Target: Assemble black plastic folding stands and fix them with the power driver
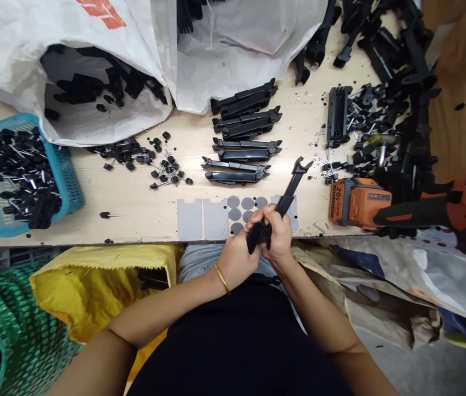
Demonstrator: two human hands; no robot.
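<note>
Both hands are closed around a black plastic arm-like part (292,190) with a forked end that points up and to the right. My left hand (239,256), below a gold bangle, grips its lower end. Fingers of my right hand (277,234) wrap round it just beside. The part's lower end is partly hidden by the fingers. Beyond the hands, several similar folded black parts (239,176) lie in a column on the table. Grey flat pads (189,220) and round grey discs (235,214) lie at the table edge under and beside the hands.
At left stands a blue basket (70,176) of black-headed screws; more screws (169,168) lie loose nearby. White sacks (134,124) with black parts stand at the back. An orange cordless power tool (360,201) lies at right, near piled black parts (381,55). Yellow sacking (93,275) hangs below the edge.
</note>
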